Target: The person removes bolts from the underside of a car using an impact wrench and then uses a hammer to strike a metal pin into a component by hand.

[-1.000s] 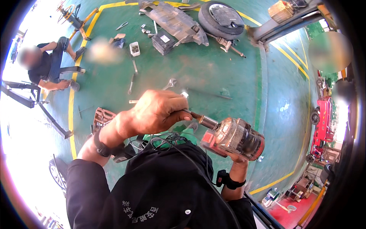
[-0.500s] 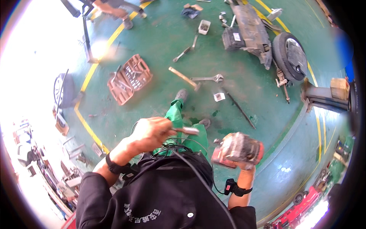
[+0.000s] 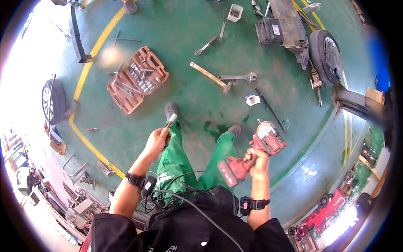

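Note:
My right hand (image 3: 257, 161) is wrapped round the grip of a red and grey cordless impact wrench (image 3: 270, 137). The wrench's nose points up and away from me, and its red battery hangs low to the left. In my left hand (image 3: 157, 140), closed over my left leg, is a short stick-like tool (image 3: 171, 120) with a brown shaft and a pale, silvery end; its exact kind is unclear. On the floor ahead lie a wooden-handled hammer (image 3: 210, 77), an adjustable wrench (image 3: 239, 78) and a ratchet (image 3: 206, 46).
An open brown socket case (image 3: 156, 61) lies ahead to the left. A dark bar (image 3: 271, 110) and a small white box (image 3: 252, 100) are on the right. Farther off are a tyre (image 3: 317, 54), a battery (image 3: 268, 31) and a lift arm (image 3: 77, 40). A cable (image 3: 201, 213) crosses my waist.
My left hand has moved forward with its tool, whose pale end now points away from me. The impact wrench has moved slightly forward and turned nose-up. My view has shifted.

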`<state>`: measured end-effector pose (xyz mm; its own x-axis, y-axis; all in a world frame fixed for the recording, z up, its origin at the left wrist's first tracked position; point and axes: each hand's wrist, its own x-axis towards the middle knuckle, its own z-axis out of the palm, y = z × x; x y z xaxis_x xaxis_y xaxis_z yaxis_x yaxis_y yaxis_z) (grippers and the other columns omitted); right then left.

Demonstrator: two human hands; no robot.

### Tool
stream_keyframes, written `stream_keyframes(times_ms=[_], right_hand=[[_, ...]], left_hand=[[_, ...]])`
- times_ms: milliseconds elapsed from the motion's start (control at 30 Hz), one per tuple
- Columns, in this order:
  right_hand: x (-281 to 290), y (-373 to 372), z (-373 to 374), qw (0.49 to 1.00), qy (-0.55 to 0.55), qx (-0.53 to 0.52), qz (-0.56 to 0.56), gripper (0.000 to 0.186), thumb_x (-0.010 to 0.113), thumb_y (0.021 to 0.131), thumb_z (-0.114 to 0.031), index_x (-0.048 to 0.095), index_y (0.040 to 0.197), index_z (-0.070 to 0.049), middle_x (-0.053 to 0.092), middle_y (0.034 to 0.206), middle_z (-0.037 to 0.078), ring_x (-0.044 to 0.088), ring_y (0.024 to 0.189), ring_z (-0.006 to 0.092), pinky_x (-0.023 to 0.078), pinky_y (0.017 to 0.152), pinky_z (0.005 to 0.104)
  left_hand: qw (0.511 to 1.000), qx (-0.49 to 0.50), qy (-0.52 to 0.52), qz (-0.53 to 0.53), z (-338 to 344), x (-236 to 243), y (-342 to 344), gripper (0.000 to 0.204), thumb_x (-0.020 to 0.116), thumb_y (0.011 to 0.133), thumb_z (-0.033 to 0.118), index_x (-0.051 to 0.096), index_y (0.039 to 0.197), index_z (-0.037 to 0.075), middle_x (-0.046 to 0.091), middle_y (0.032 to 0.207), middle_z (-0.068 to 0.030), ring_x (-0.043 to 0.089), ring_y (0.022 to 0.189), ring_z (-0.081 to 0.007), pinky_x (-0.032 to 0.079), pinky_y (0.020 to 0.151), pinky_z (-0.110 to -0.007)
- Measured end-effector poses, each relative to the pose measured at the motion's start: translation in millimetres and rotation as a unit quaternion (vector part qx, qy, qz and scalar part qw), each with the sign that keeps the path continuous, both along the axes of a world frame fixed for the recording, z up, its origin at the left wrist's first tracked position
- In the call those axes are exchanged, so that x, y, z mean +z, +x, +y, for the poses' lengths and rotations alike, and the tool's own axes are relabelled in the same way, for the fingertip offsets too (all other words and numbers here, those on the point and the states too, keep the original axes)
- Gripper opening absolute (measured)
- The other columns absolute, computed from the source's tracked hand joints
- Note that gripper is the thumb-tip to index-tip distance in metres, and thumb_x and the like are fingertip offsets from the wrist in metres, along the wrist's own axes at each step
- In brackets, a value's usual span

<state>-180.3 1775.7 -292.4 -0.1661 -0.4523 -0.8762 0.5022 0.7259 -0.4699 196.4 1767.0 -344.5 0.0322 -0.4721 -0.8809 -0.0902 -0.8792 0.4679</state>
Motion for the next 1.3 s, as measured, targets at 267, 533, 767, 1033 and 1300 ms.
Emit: stream_keyframes(times_ms=[267, 533, 767, 1033, 1300], right_hand=[[-59.3, 31.8, 16.2, 0.979, 0.095, -0.167, -0.070, 0.028, 0.056, 0.077, -0.011, 0.054, 0.105, -0.008, 0.051, 0.070, 0.003, 0.049, 0.059, 0.0155, 0.043, 0.059, 0.0352], [-175.9, -32.2, -41.6, 0.971, 0.108, -0.183, -0.109, 0.030, 0.056, 0.077, -0.011, 0.053, 0.107, -0.009, 0.050, 0.070, 0.002, 0.049, 0.060, 0.0151, 0.043, 0.061, 0.0340], [-274.1, -96.2, -54.0, 0.976, 0.104, -0.157, -0.110, 0.031, 0.055, 0.078, -0.005, 0.052, 0.109, -0.003, 0.050, 0.070, 0.005, 0.050, 0.061, 0.0165, 0.044, 0.063, 0.0344], [-323.1, -127.6, -55.5, 0.981, 0.161, -0.105, -0.021, 0.033, 0.056, 0.077, 0.005, 0.057, 0.109, 0.001, 0.058, 0.079, 0.010, 0.054, 0.059, 0.0179, 0.045, 0.056, 0.0313], [-319.0, -114.2, -70.6, 0.986, 0.154, -0.062, 0.031, 0.031, 0.055, 0.078, -0.003, 0.053, 0.108, 0.002, 0.050, 0.068, 0.006, 0.050, 0.058, 0.0175, 0.043, 0.060, 0.0320]], left_hand=[[0.998, -0.058, 0.019, -0.020, -68.3, -93.5, -14.8, 0.036, 0.043, 0.103, 0.032, 0.060, 0.087, 0.004, 0.052, 0.066, 0.0019, 0.045, 0.049, -0.0076, 0.036, 0.041, -0.024], [0.989, -0.116, 0.072, -0.058, -98.8, -237.8, -117.2, 0.038, 0.046, 0.102, 0.036, 0.061, 0.084, 0.007, 0.051, 0.065, 0.0024, 0.046, 0.049, -0.0098, 0.037, 0.042, -0.027], [0.982, -0.151, -0.111, -0.018, -168.4, -362.4, -259.4, 0.037, 0.045, 0.104, 0.033, 0.056, 0.082, 0.006, 0.047, 0.067, 0.0029, 0.042, 0.057, -0.0070, 0.036, 0.051, -0.025], [0.994, -0.039, -0.032, -0.098, -106.8, -561.0, -298.0, 0.033, 0.043, 0.106, 0.035, 0.053, 0.087, 0.009, 0.050, 0.066, 0.0023, 0.041, 0.052, -0.0062, 0.034, 0.045, -0.024], [0.961, 0.099, -0.219, -0.138, -138.1, -483.6, -333.1, 0.032, 0.043, 0.107, 0.028, 0.048, 0.081, 0.011, 0.049, 0.070, 0.0021, 0.038, 0.060, -0.0068, 0.035, 0.055, -0.024]])
